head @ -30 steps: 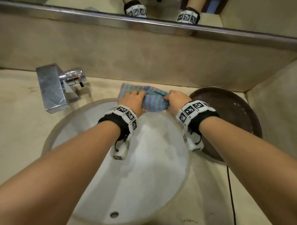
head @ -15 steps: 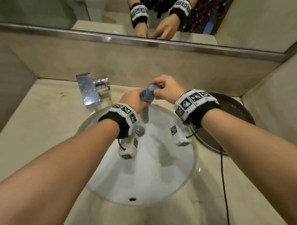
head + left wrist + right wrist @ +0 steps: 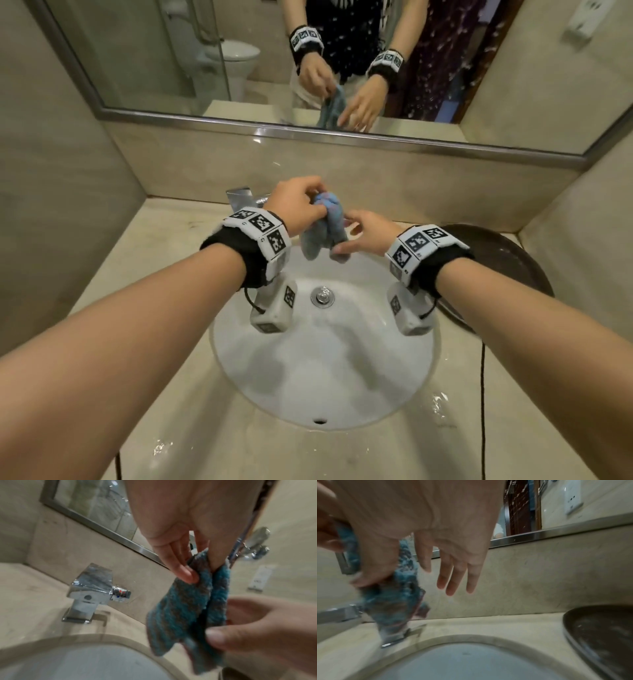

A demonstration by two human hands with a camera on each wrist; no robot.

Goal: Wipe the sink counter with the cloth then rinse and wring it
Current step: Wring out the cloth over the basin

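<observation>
A blue and grey striped cloth (image 3: 325, 233) hangs bunched in the air above the back rim of the white sink basin (image 3: 325, 359). My left hand (image 3: 320, 205) pinches its top end between thumb and fingertips (image 3: 188, 576). My right hand (image 3: 344, 236) pinches the cloth's lower part (image 3: 393, 601) between thumb and forefinger, and its other three fingers (image 3: 452, 585) are held straight. In the left wrist view the cloth (image 3: 185, 608) droops in two folds beside the chrome faucet (image 3: 89, 592). The beige stone counter (image 3: 164, 246) surrounds the basin.
The square faucet (image 3: 239, 197) stands at the back left, partly hidden by my left wrist. A dark round tray (image 3: 507, 260) lies on the counter to the right. The drain plug (image 3: 322, 295) is in the basin. Water drops (image 3: 438, 404) and a black cable (image 3: 481, 394) lie front right. A mirror (image 3: 239, 68) faces me.
A second ago both hands held the cloth on the counter behind the basin. They lifted it over the basin, gripped it bunched, and now it hangs looser with my right fingers spread.
</observation>
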